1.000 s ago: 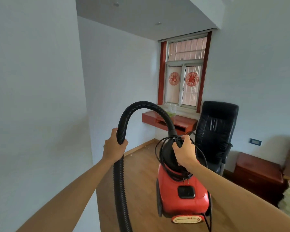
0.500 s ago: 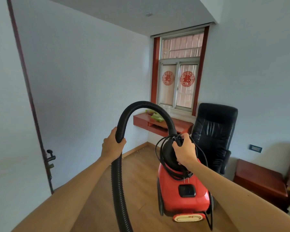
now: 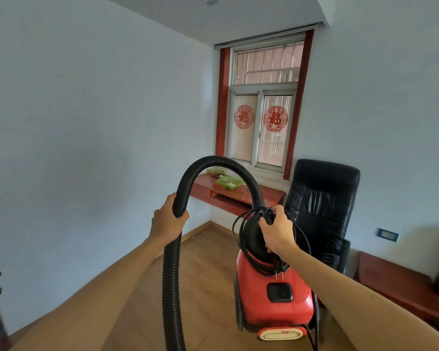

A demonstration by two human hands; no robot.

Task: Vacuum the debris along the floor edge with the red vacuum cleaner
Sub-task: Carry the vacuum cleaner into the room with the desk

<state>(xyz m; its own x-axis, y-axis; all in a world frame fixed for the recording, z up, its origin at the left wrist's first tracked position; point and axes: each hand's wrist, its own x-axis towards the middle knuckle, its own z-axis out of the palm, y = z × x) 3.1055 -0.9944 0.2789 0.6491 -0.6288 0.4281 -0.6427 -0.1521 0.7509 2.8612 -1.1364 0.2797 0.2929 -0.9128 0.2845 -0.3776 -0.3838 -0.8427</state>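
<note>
I have the red vacuum cleaner [image 3: 271, 300] in the lower centre-right of the frame. My right hand [image 3: 276, 231] is clamped on the handle at its black top, with loops of the power cord [image 3: 238, 229] caught under the fingers. Its long axis runs from that black top down toward the bottom edge of the frame. I judge it lifted off the floor [image 3: 208, 274], though I cannot see a gap.

The black hose [image 3: 171, 287] leaves the top and arches up and to the left. My left hand [image 3: 166, 221] is wrapped round it on the down-slope. Below that it drops out of the bottom edge, so the nozzle is hidden.

The step in hand is carrying the machine to the debris [image 3: 195, 238], pale specks along the foot of the left wall at mid-frame, below the red tabletop [image 3: 238, 196]. To do it well I'd set it down short of the specks, clear of the black chair [image 3: 322, 206], and uncoil the cord first.
</note>
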